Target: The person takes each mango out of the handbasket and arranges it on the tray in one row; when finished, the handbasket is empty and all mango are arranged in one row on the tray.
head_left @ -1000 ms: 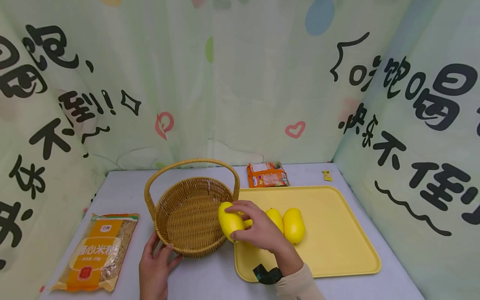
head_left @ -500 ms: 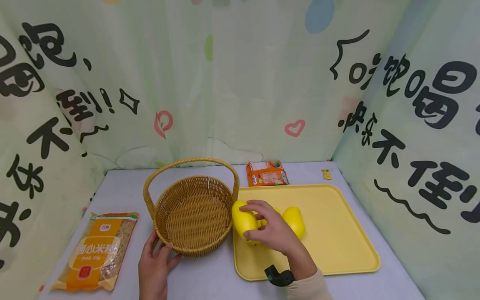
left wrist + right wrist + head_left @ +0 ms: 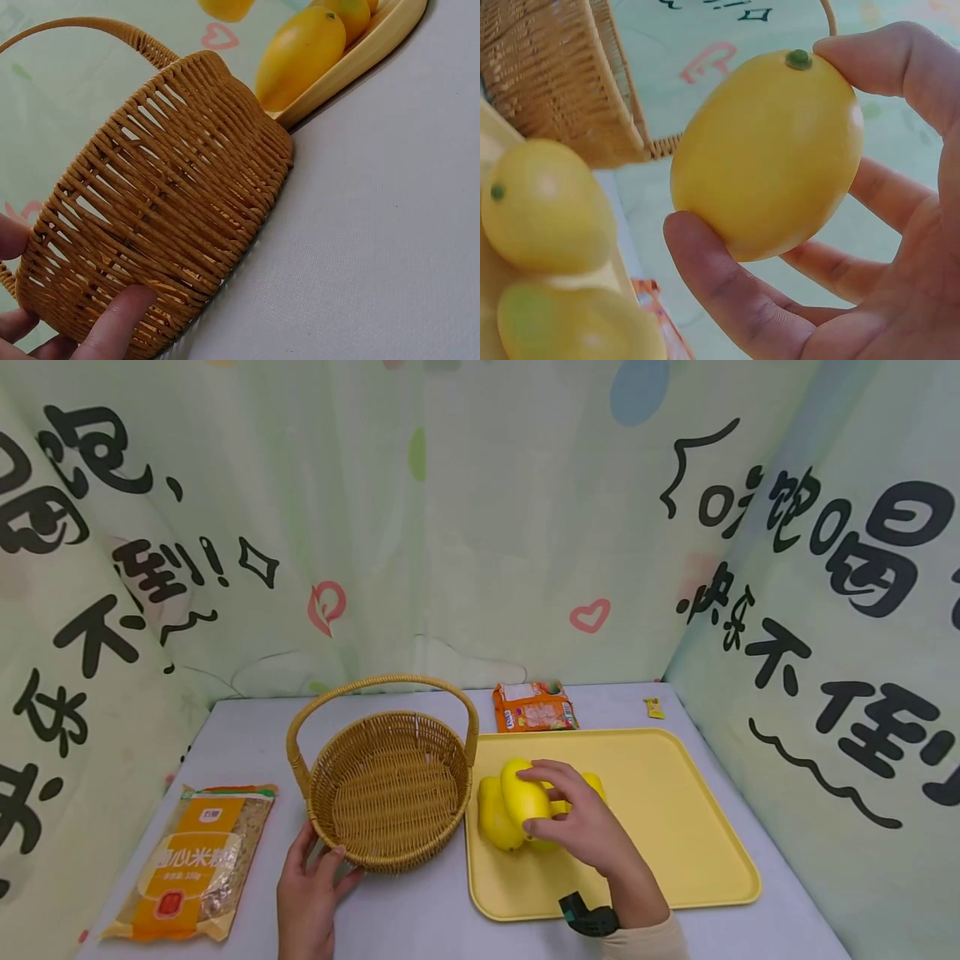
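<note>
My right hand [image 3: 573,818] holds a yellow mango [image 3: 522,797] above the left part of the yellow tray [image 3: 675,827]. In the right wrist view, thumb and fingertips pinch the mango [image 3: 765,157] at its ends, its green stem nub facing up. Beside and partly beneath it, other mangoes lie on the tray, one mango [image 3: 495,818] at the left and another mango [image 3: 595,783] mostly behind the hand. My left hand [image 3: 315,889] grips the near left side of a wicker basket [image 3: 390,793], which holds nothing. The left wrist view shows fingers at the basket's woven wall [image 3: 165,187].
A bag of grain [image 3: 198,860] with an orange label lies left of the basket. An orange snack packet [image 3: 534,707] sits behind the tray, with a small yellow wrapper [image 3: 654,707] farther right. Printed curtains surround the white table on several sides.
My right hand has moved right with the mango, from beside the basket's rim to over the tray, uncovering a mango at the tray's left. The left hand and basket stay put.
</note>
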A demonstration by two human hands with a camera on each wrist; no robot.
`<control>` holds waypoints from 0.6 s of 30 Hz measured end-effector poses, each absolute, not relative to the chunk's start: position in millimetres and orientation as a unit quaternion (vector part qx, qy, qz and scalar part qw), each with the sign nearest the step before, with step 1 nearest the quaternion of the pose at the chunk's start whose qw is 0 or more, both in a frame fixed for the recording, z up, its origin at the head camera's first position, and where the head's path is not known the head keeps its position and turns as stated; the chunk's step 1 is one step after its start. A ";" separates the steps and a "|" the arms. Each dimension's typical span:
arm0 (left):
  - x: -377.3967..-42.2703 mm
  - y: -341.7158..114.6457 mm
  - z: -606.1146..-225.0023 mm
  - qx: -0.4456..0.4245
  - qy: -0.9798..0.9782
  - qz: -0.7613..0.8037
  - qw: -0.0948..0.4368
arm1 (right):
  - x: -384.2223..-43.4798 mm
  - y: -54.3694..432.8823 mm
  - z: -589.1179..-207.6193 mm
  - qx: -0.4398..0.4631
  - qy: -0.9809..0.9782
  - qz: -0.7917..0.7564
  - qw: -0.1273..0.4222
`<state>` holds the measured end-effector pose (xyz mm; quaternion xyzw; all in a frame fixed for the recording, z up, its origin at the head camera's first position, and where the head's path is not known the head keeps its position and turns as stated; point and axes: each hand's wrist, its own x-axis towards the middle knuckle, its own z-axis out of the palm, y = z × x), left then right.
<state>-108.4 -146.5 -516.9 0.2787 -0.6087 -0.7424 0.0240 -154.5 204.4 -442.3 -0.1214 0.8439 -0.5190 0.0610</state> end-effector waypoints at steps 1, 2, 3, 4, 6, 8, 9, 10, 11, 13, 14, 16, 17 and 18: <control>-108.2 -146.7 -516.9 0.278 -0.608 -0.743 0.024 | -153.9 207.1 -442.1 -0.116 0.845 -0.519 0.058; -108.0 -146.9 -516.9 0.276 -0.607 -0.745 0.024 | -153.3 209.7 -441.8 -0.109 0.845 -0.520 0.056; -107.8 -147.1 -516.9 0.275 -0.606 -0.746 0.024 | -152.9 212.3 -441.7 -0.102 0.847 -0.519 0.054; -107.6 -147.1 -517.2 0.274 -0.606 -0.746 0.025 | -152.3 215.1 -441.7 -0.099 0.848 -0.518 0.053; -107.6 -147.1 -517.7 0.273 -0.606 -0.747 0.026 | -151.1 219.8 -441.7 -0.089 0.850 -0.516 0.050; -107.8 -147.2 -517.8 0.273 -0.606 -0.747 0.027 | -150.3 224.0 -442.2 -0.083 0.854 -0.512 0.045; -107.9 -147.2 -517.7 0.274 -0.606 -0.746 0.028 | -150.0 226.2 -442.9 -0.082 0.855 -0.510 0.044; -108.1 -147.1 -517.6 0.274 -0.607 -0.746 0.028 | -149.7 228.2 -443.5 -0.080 0.856 -0.508 0.041; -108.1 -147.0 -517.4 0.275 -0.607 -0.745 0.028 | -149.5 230.4 -444.3 -0.076 0.859 -0.505 0.038; -108.2 -146.8 -516.9 0.276 -0.607 -0.744 0.027 | -149.4 234.7 -445.6 -0.068 0.864 -0.498 0.029; -108.2 -146.8 -516.7 0.276 -0.607 -0.745 0.027 | -149.5 237.0 -446.0 -0.064 0.867 -0.493 0.024; -108.1 -146.5 -516.3 0.277 -0.606 -0.745 0.026 | -149.7 243.1 -446.9 -0.055 0.875 -0.481 0.015; -108.1 -146.4 -516.1 0.277 -0.606 -0.745 0.026 | -149.7 246.2 -447.0 -0.050 0.879 -0.474 0.010; -108.0 -146.4 -516.0 0.277 -0.605 -0.746 0.026 | -149.7 249.5 -447.0 -0.046 0.882 -0.469 0.005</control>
